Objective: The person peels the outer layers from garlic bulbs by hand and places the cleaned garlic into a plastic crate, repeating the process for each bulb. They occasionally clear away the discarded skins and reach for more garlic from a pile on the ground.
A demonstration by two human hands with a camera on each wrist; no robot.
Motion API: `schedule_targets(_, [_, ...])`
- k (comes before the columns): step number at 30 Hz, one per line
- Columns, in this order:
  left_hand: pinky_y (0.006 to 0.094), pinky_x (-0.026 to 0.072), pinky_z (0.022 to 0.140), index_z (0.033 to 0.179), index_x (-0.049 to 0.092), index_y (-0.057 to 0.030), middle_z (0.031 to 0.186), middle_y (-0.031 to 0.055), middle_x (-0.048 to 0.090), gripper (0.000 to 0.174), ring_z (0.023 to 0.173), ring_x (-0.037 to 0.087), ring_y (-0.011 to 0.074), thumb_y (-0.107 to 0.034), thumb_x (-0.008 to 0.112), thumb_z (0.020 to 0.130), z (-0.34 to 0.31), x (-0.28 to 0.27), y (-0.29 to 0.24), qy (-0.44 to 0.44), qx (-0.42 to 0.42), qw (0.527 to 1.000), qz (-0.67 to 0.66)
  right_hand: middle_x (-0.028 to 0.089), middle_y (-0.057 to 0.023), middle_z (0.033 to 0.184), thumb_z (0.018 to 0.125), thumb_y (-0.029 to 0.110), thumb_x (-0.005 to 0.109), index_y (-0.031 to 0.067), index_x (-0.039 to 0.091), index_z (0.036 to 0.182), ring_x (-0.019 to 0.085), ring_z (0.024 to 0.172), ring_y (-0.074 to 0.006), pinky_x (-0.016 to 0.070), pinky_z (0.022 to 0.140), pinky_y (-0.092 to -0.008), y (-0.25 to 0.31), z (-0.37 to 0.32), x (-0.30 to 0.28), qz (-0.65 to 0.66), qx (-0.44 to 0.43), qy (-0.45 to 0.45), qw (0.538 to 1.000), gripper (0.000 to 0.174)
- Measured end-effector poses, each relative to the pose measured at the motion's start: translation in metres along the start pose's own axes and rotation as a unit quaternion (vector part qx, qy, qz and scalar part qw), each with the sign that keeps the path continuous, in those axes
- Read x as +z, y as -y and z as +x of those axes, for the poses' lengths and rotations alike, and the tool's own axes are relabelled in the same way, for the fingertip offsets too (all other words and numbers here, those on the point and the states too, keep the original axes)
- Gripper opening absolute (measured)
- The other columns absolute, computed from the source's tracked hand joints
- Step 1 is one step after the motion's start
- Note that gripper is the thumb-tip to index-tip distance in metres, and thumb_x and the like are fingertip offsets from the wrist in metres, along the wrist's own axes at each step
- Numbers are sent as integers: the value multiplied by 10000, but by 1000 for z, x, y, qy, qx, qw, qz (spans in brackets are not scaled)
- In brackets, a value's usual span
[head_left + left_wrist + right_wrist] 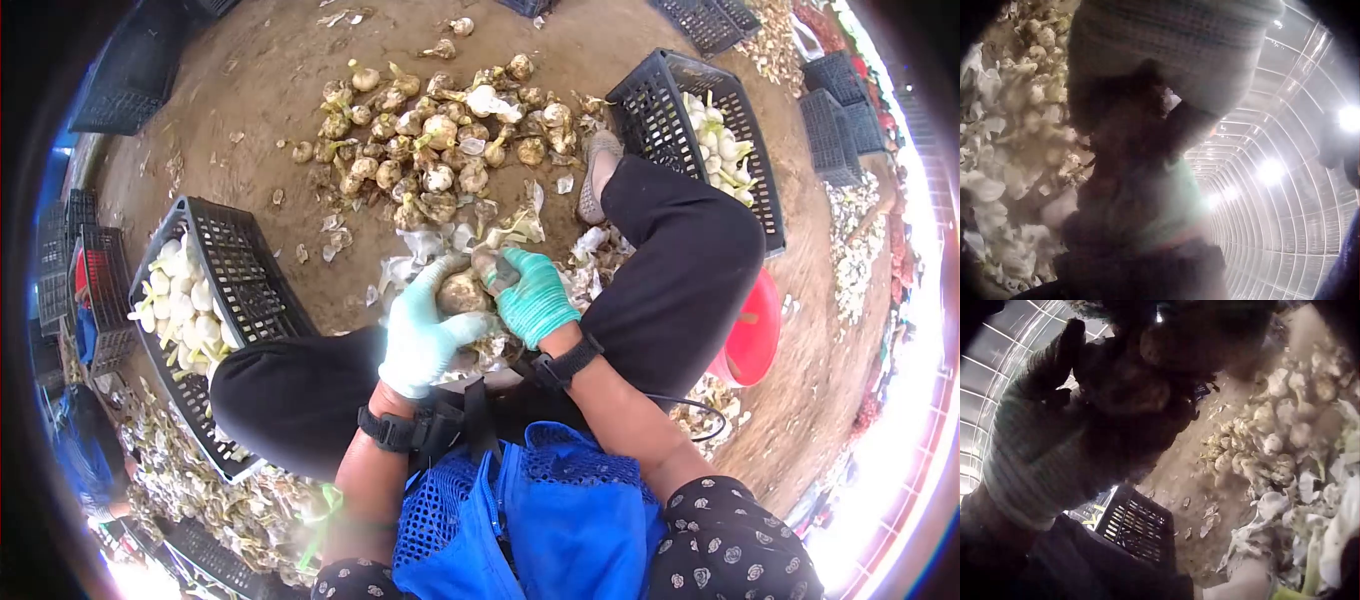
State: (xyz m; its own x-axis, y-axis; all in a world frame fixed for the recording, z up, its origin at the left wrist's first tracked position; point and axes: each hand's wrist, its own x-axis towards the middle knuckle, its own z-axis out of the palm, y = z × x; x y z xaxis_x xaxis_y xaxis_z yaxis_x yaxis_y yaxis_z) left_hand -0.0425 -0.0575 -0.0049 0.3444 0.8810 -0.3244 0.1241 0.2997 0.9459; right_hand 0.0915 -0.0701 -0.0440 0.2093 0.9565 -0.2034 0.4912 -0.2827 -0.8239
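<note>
We see the left hand (425, 325), in a pale green glove, curved round one soil-brown bulb (464, 295), its thumb on the near side and its fingers on the far side. The right hand (534, 300), in a brighter green glove, has its fingers curled in and grips the same bulb from the right; the right wrist view is too dark there for us to tell where each fingertip sits. The bulb is held on the near side of the heap (425, 140) of dirty bulbs, with pale papery skins (420, 244) lying between. At the heap's right end we see a grey shoe (598, 178), and beyond that, to the right, a black crate (655, 112) holding cleaned white bulbs (722, 145). Nearer to us than the heap, and to its left, another black crate (250, 262) holds more white bulbs (182, 300). A red bucket (752, 335) stands to the heap's right on the near side, beside the dark trousers (680, 265).
</note>
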Motion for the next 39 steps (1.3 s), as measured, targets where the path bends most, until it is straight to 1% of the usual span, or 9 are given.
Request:
schedule_targets(5, [264,369,843,1054,498,44,978,70,512,568,904,490,159,-59,662,520,-4,-14,9,8,3,994,-107,588,-167,714,710,94,553,-35,568,877,573,636,-227,442,590,-288,11,-9,0,-66,-29,7,997,212])
schedule_targets(16, [264,392,819,1061,505,36,997,68,529,602,904,497,149,-50,674,490,-6,-19,24,17,-6,990,-138,552,-211,735,649,74,604,-35,531,837,553,714,-340,441,614,-360,25,-8,3,-122,-21,33,992,229])
schedule_targets(22, [256,410,785,1057,500,48,960,72,534,540,847,526,166,-94,621,550,-6,-25,26,24,8,976,-215,561,-190,717,666,37,584,-41,538,846,557,682,-317,444,588,-314,30,-14,0,-20,40,58,997,201])
schedule_targets(26, [203,438,634,1108,441,29,844,79,562,484,688,537,102,-137,579,674,-4,-24,31,69,-38,921,-381,571,-197,774,669,29,565,-42,551,878,561,703,-322,451,621,-337,16,-17,-1,-16,-4,22,1000,221])
schedule_targets(28, [225,445,559,1135,415,21,811,81,568,496,663,543,137,-184,566,710,-5,-24,27,74,-85,834,-539,572,-199,795,671,30,559,-41,554,888,561,711,-324,452,634,-347,5,-18,0,-52,-55,18,997,228])
schedule_targets(32, [255,460,526,1234,284,2,990,121,513,628,679,552,191,-254,576,741,-1,-23,29,105,-100,793,-592,568,-192,792,674,62,553,-31,564,850,553,739,-339,443,653,-367,17,-11,-8,-48,-175,-94,979,201])
schedule_targets(34, [250,431,555,1245,281,-34,1117,126,418,747,757,518,194,-145,696,635,-1,-11,43,60,26,908,-414,562,-194,772,681,61,547,-25,562,822,545,725,-351,436,639,-380,18,-12,-8,-59,-169,-85,980,166])
schedule_targets(36, [242,457,520,1262,229,-2,978,120,497,646,643,547,169,-167,587,749,3,-2,47,-10,124,959,-254,565,-171,751,693,65,545,-26,552,803,554,678,-300,433,601,-358,30,-14,-9,-82,-163,-95,979,143])
schedule_targets(39, [218,397,400,1185,344,0,841,95,542,523,539,516,130,-289,526,790,0,-12,32,-5,-18,926,-378,561,-109,678,703,63,549,-43,548,827,525,596,-157,418,537,-272,28,-17,-7,89,-42,-14,995,163])
